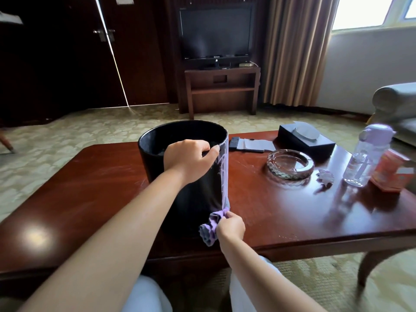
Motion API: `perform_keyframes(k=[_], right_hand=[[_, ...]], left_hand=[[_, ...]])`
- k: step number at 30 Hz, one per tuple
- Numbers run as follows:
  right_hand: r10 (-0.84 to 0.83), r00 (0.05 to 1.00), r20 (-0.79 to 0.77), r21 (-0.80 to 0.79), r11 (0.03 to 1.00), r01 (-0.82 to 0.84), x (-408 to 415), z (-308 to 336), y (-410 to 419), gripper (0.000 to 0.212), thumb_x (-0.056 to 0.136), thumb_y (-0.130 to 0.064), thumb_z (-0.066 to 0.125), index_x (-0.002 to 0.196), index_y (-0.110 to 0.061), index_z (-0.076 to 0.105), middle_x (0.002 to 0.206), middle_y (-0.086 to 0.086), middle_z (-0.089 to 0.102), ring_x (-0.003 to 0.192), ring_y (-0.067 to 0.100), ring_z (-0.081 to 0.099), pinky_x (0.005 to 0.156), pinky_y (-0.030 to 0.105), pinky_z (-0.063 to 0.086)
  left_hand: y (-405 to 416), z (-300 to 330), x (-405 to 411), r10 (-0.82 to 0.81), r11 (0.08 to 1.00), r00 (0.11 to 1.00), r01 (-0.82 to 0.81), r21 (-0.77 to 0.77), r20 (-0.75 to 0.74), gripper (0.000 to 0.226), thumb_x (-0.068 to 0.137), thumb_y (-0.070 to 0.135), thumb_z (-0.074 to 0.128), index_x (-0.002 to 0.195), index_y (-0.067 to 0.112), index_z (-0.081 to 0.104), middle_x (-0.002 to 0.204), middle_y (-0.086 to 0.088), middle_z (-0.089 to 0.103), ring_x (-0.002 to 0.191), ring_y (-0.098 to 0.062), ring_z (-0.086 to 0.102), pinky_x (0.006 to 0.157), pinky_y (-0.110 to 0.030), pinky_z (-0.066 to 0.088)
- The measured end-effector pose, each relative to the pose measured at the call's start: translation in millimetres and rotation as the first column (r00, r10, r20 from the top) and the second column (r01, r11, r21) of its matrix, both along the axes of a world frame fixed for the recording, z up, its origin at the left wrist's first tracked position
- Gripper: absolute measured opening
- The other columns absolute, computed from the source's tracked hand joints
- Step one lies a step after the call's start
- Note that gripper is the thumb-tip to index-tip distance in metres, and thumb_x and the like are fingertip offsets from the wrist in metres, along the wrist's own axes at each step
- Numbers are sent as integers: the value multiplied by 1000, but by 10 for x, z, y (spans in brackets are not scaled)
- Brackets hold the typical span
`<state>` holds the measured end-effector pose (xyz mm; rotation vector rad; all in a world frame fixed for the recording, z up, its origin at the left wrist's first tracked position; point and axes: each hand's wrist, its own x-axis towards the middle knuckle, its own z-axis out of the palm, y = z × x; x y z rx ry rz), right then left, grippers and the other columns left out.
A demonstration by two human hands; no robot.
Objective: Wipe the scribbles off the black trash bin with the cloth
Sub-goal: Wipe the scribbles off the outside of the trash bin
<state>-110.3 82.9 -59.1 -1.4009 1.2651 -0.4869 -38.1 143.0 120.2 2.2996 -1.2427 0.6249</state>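
- Dark wooden table (281, 206) bore everything.
- Right hand (231, 226) pinched a bunched purple cloth (211, 226) against the bin's (186, 194) lower right side.
- Left hand (188, 159) curled over the bin's near rim.
- Pale scribbles (224, 174) streaked the bin's right side.
- Ashtray (290, 164) sat further right.
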Motion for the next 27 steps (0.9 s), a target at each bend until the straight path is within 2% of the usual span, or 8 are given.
perform_keyframes(k=[2,4,7,10,15,23,27], right_hand=[[76,994,-77,-35,996,-79,-20,-12,59,37,93,-12,42,123,-20,62,125,9,56,108,26,57,89,24,39],[114,991,-71,-21,993,-116,-34,-60,162,35,92,-11,45,121,-17,63,124,10,58,110,26,57,89,23,39],[89,995,-48,1,996,-89,-18,-58,153,28,93,-15,47,113,-14,67,119,10,61,108,26,58,87,23,40],[57,995,-78,-26,998,-59,-12,24,-9,30,95,-20,45,118,-16,65,125,11,56,107,28,58,89,24,40],[134,985,-107,-24,990,-137,-32,-55,146,31,94,-17,47,120,-12,63,124,14,57,110,28,58,93,27,41],[-5,1000,28,155,988,0,-10,-22,173,22,92,-11,53,107,-5,68,113,13,62,102,28,59,81,26,42],[-23,1000,3,90,996,23,-21,9,41,23,93,-14,52,107,-13,70,114,11,63,96,24,59,76,21,37]], left_hand=[[2,-5,4,3,1000,1000,-3,2,4,49,92,46,40,52,17,36,50,4,44,58,-18,49,52,-27,26],[8,-7,6,0,1000,1000,0,-4,8,50,92,45,41,52,17,36,50,4,44,58,-17,49,50,-26,26],[26,8,5,-3,1000,1000,3,-7,-1,50,92,45,42,51,17,36,50,4,44,57,-16,48,50,-27,26],[30,17,5,-6,1000,1000,6,-3,-11,49,92,45,42,51,18,36,50,4,45,58,-15,48,50,-26,26],[26,-7,13,0,1000,1000,0,0,30,49,92,46,41,52,18,37,50,5,44,56,-14,46,48,-22,24],[45,33,-9,-17,1000,998,16,-9,-64,52,96,41,36,50,16,31,49,2,43,52,-11,43,50,-24,25],[56,77,5,-21,999,993,25,25,-117,52,97,41,33,52,15,31,50,2,45,54,-9,46,52,-24,27]])
